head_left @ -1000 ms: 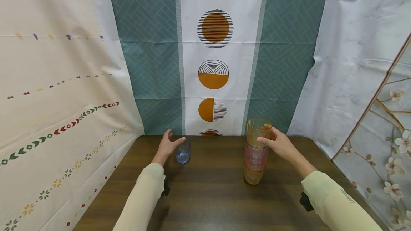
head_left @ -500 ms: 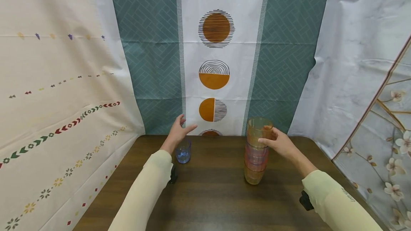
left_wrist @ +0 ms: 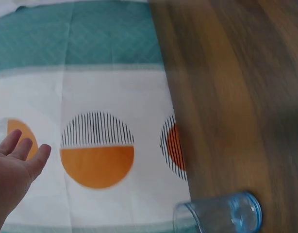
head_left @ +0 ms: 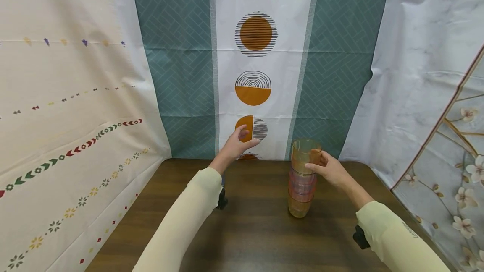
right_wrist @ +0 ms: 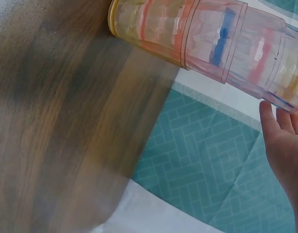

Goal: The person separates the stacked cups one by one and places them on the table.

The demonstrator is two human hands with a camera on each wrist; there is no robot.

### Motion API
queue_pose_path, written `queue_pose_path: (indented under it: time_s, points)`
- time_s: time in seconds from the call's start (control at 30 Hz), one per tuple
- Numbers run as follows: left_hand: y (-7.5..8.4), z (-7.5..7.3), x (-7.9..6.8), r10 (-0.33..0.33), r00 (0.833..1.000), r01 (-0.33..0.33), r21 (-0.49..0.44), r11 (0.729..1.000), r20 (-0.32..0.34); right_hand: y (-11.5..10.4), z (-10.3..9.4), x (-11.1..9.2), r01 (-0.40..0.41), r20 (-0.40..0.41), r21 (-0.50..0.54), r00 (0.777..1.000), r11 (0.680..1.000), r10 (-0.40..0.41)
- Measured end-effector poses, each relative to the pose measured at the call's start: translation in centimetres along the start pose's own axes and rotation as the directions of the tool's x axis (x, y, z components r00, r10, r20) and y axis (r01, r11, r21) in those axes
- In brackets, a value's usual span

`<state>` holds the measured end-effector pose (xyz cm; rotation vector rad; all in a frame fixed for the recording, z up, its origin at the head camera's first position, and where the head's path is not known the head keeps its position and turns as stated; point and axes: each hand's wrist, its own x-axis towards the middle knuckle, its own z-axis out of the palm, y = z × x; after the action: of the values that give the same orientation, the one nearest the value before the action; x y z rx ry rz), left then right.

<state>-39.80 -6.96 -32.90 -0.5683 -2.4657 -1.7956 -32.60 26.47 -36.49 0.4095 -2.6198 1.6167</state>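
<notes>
A tall stack of nested tinted tumblers (head_left: 301, 186) stands upright on the table, with pink and bluish bands and an amber tumbler (head_left: 298, 154) on top. My right hand (head_left: 332, 171) holds that top tumbler, thumb in front and fingers around the far side. In the right wrist view the stack (right_wrist: 207, 39) runs to the fingertips. My left hand (head_left: 235, 146), raised over the table's back edge, holds nothing, its fingers spread. A blue glass (left_wrist: 219, 214) stands below it, mostly hidden behind the left forearm in the head view.
The dark wooden table (head_left: 257, 234) ends at a hanging cloth (head_left: 261, 64) with orange circles and teal sides. A patterned cream cloth (head_left: 75, 146) hangs on the left, and a white floral one (head_left: 453, 171) on the right.
My left hand has risen from beside the blue glass and moved right, away from it, with nothing in it. The right hand keeps its place at the stack's top.
</notes>
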Motion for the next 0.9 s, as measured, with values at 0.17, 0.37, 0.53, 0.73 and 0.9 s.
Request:
queue_pose_path:
  time_s: [0.17, 0.37, 0.53, 0.73, 0.9]
  points:
    - [1.1, 2.1, 0.0, 0.023, 0.997, -0.022, -0.014, 1.000, 0.077, 0.2, -0.1, 0.0, 0.013, 0.006, 0.000, 1.000, 1.000, -0.013]
    - [2.1, 4.4, 0.1, 0.023, 0.989, -0.023, -0.004, 1.000, 0.143, 0.1, 0.0, 0.0, 0.013, 0.011, 0.012, 1.000, 1.000, -0.013]
    - [2.7, 6.2, 0.3, 0.018, 0.981, -0.022, 0.021, 1.000, 0.194, 0.0, -0.1, -0.1, 0.025, 0.012, 0.018, 1.000, 1.000, -0.025]
    - [3.1, 8.0, 0.6, 0.024, 0.967, -0.043, 0.069, 0.997, 0.253, 0.1, -0.1, -0.1, 0.020, 0.018, 0.019, 1.000, 1.000, -0.020]
    - [3.2, 9.3, 0.8, 0.022, 0.959, -0.042, 0.064, 0.997, 0.282, 0.1, -0.1, -0.1, 0.020, 0.027, 0.024, 0.999, 1.000, -0.020]
